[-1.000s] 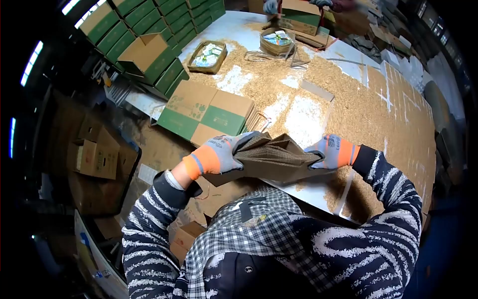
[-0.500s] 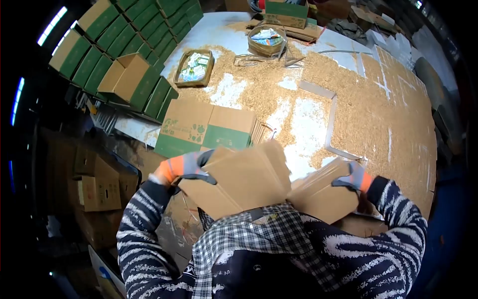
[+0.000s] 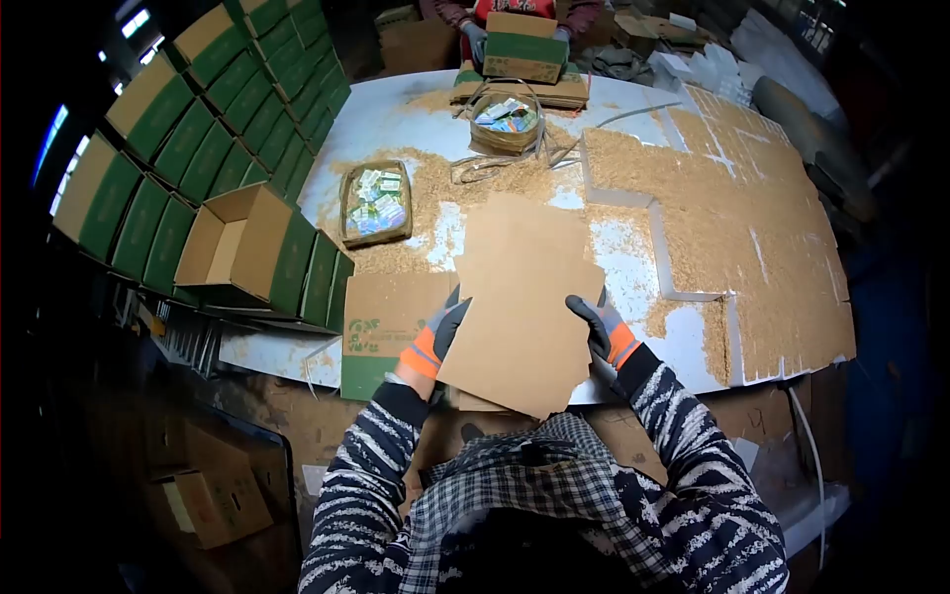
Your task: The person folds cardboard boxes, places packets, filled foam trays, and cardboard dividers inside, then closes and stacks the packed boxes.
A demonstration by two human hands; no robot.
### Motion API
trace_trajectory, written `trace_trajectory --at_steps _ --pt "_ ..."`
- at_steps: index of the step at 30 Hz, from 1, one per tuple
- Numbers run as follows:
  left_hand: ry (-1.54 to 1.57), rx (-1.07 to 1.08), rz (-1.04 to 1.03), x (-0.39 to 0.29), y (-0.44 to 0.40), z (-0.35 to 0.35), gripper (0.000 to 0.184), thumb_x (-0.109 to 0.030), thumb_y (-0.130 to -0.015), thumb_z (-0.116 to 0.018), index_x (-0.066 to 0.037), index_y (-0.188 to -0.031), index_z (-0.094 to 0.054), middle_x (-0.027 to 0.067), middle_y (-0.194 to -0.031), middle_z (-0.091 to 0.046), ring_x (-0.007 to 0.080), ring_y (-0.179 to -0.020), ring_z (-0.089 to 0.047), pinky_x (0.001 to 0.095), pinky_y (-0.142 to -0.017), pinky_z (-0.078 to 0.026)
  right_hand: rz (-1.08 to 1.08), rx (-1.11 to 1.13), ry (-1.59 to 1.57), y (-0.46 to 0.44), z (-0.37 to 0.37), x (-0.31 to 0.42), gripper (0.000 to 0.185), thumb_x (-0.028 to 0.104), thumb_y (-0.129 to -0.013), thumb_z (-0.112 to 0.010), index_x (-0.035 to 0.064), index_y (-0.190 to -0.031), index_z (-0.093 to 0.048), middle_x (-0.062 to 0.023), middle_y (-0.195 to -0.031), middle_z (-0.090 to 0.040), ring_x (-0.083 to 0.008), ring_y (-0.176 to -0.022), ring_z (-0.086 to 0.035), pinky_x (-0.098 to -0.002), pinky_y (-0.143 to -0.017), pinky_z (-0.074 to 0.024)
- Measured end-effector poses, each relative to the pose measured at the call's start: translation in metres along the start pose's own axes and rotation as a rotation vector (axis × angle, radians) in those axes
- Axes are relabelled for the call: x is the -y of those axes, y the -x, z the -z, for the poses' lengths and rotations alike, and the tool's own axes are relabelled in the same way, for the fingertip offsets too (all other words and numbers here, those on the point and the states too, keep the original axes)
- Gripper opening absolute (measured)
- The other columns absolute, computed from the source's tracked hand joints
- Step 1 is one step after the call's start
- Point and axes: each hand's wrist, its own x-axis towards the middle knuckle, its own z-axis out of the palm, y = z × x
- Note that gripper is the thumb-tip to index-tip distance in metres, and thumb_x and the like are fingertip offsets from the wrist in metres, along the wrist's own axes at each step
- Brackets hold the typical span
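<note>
One broad table (image 3: 618,247), partly covered with loose brown bits, fills the middle. Left of it rises a wall of green-and-brown cartons (image 3: 203,148). The plain cardboard (image 3: 524,302) is at the table's near edge, between both hands and reaching far beyond them, its long axis running roughly near to far. The left hand (image 3: 450,322) is clamped on its left edge, the right hand (image 3: 599,325) on its right; neither is nearer. A flat carton (image 3: 386,317), near left and partly hidden, carries green motifs and lettering too small to read. Two baskets, left (image 3: 348,203) and far centre (image 3: 503,142), hold packets (image 3: 379,203) with illegible print.
</note>
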Motion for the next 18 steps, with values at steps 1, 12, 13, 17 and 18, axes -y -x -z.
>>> trace_trajectory --at_steps 1,12,13,17,18 --pt "0.374 -0.057 0.19 0.031 0.0 0.006 0.047 -0.014 -0.096 -0.054 -0.006 -0.141 -0.043 0.0132 -0.136 -0.053 0.0278 -0.128 -0.047 0.0375 -0.11 -0.034 -0.027 0.026 -0.074 0.001 -0.002 -0.013 0.042 0.015 -0.091 -0.067 0.0033 -0.129 -0.053 -0.0093 -0.119 -0.063 -0.0178 -0.108 -0.061 -0.0308 -0.088 -0.0518" --pt "-0.604 -0.956 0.116 -0.012 0.032 0.135 0.073 -0.035 -0.087 -0.068 0.0 -0.144 -0.037 0.0222 -0.148 -0.037 0.0327 -0.133 -0.041 0.0376 -0.108 -0.035 0.508 -0.207 0.477 -0.135 0.02 0.007 0.053 0.028 -0.086 -0.071 0.0042 -0.13 -0.054 -0.0055 -0.118 -0.062 -0.0191 -0.101 -0.057 -0.0322 -0.09 -0.0462" --pt "-0.809 -0.986 0.257 0.001 0.054 0.159 0.078 -0.037 -0.084 -0.071 0.0 -0.143 -0.037 0.0231 -0.147 -0.037 0.0337 -0.133 -0.041 0.0379 -0.107 -0.036 0.363 -0.304 0.363 -0.157 0.031 0.004 0.058 0.031 -0.085 -0.072 0.0043 -0.133 -0.052 -0.0055 -0.12 -0.061 -0.0199 -0.102 -0.056 -0.0339 -0.089 -0.0457" --pt "-0.81 -0.899 0.56 0.075 0.141 0.225 0.082 -0.048 -0.081 -0.07 0.003 -0.14 -0.042 0.0252 -0.133 -0.054 0.0379 -0.123 -0.052 0.0404 -0.101 -0.042 0.349 -0.673 0.517 -0.171 0.031 -0.041 0.089 0.033 -0.074 -0.079 0.0057 -0.145 -0.033 -0.0162 -0.138 -0.044 -0.0306 -0.126 -0.041 -0.0369 -0.105 -0.0348" --pt "-0.815 -0.901 0.564 0.081 0.143 0.219 0.082 -0.048 -0.081 -0.07 0.003 -0.14 -0.042 0.0252 -0.133 -0.054 0.0379 -0.123 -0.052 0.0404 -0.101 -0.042 0.42 -0.672 0.674 -0.156 0.023 -0.062 0.098 0.033 -0.071 -0.081 0.0062 -0.148 -0.027 -0.0198 -0.144 -0.038 -0.0339 -0.133 -0.037 -0.0373 -0.11 -0.0313"
